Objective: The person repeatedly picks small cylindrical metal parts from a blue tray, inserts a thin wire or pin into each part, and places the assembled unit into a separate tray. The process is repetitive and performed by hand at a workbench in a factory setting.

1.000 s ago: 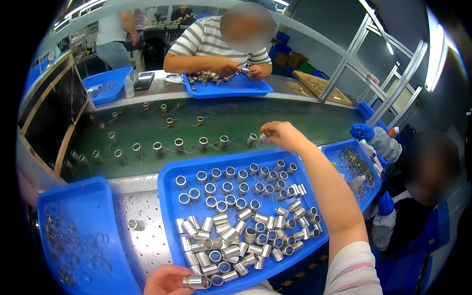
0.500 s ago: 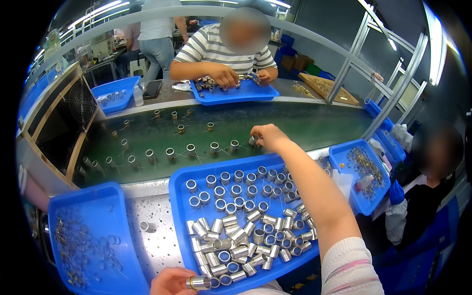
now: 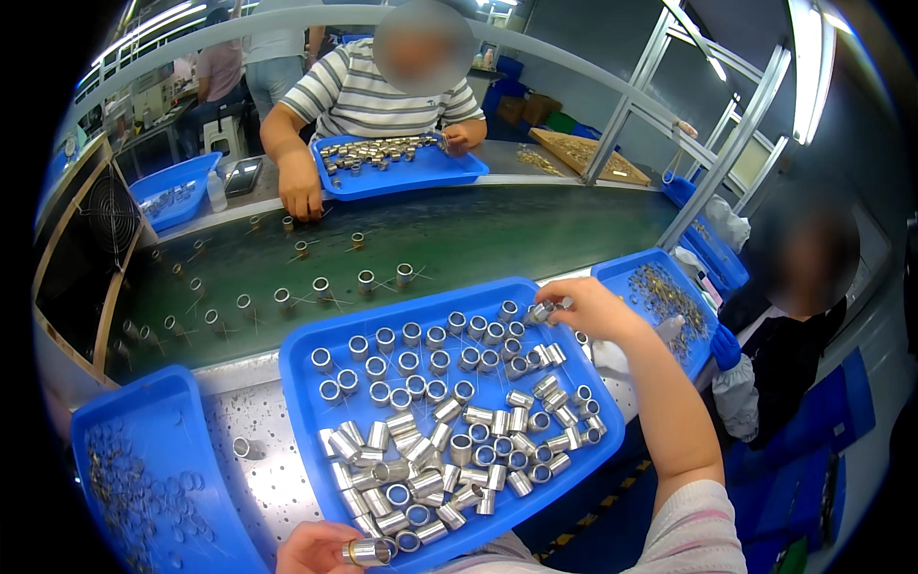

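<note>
My left hand is closed around a short silver metal sleeve with a thin yellowish ring, at the near left corner of a large blue tray. At that tray's far right corner my right hand pinches a small metal sleeve; the fingers partly cover it. Many similar sleeves fill the tray. Those in the far part stand upright in loose rows, some with thin wires beside them. Nearer me, the sleeves lie jumbled on their sides.
Beyond the tray, a green conveyor belt carries upright sleeves with crossed wires. Blue trays of small parts stand left and right. A lone sleeve rests on the metal table. Across the belt, a co-worker's hand reaches to it beside another blue tray.
My right hand has come back from the belt to the tray's corner with a sleeve. Opposite, the co-worker's hand has gone from their tray to the belt. The whole view has shifted.
</note>
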Motion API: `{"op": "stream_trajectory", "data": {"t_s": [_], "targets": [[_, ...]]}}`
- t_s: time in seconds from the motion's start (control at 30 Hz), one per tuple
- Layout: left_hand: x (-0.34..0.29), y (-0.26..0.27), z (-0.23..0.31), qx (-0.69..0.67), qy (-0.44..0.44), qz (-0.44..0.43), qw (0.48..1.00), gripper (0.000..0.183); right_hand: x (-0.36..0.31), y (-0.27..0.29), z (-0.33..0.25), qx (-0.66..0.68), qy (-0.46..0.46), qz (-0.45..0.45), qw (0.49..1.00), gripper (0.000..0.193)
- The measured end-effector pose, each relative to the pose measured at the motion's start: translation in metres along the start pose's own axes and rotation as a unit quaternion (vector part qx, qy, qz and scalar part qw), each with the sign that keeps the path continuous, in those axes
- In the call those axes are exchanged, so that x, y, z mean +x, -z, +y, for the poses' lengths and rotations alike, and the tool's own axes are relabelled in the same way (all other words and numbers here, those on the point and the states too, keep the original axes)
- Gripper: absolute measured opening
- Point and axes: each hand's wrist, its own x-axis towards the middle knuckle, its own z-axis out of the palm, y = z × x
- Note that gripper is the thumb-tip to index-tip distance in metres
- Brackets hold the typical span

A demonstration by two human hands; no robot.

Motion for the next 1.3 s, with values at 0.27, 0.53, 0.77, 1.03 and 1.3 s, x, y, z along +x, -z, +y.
{"op": "stream_trajectory", "data": {"t_s": [0.27, 0.53, 0.77, 1.03, 1.3], "targets": [[-0.005, -0.001, 0.003, 0.013, 0.004, 0.001, 1.0, 0.034, -0.006, -0.038, -0.003, -0.226, -0.011, -0.005, 0.974, 0.028], [-0.007, -0.001, 0.003, 0.008, 0.005, 0.005, 1.0, 0.035, -0.008, -0.027, -0.019, -0.214, -0.044, -0.022, 0.976, 0.042], [-0.007, -0.001, 0.004, -0.014, 0.011, 0.004, 1.0, 0.035, 0.063, -0.025, -0.059, -0.127, 0.046, 0.022, 0.991, 0.033], [-0.009, 0.003, 0.008, -0.033, -0.002, 0.004, 0.999, 0.034, 0.164, -0.091, -0.06, -0.158, 0.069, 0.011, 0.985, 0.029], [-0.014, 0.01, 0.003, -0.037, -0.011, 0.006, 0.999, 0.034, 0.091, -0.021, -0.06, -0.031, 0.102, -0.016, 0.994, 0.027]]}}
